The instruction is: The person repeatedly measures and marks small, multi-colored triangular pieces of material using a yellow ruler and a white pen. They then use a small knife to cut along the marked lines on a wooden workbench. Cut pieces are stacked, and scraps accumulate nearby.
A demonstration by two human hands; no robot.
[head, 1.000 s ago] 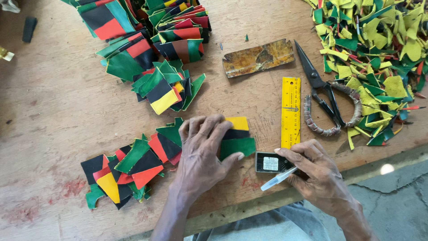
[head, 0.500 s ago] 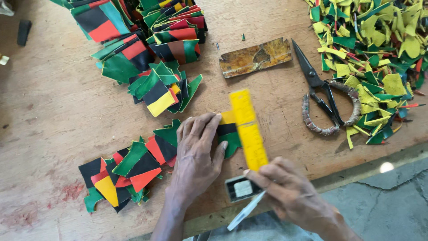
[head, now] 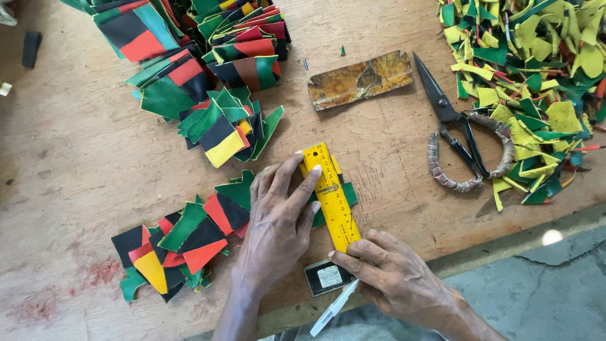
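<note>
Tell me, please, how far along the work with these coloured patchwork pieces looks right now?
Done: stacks of red, green, black and yellow patchwork pieces lie at the top left, offcuts at the right. In hand: the left hand presses a yellow ruler onto one green-edged piece; the right hand steadies its lower end, holding a white pen-like tool. Left: the loose pieces beside it.
</note>
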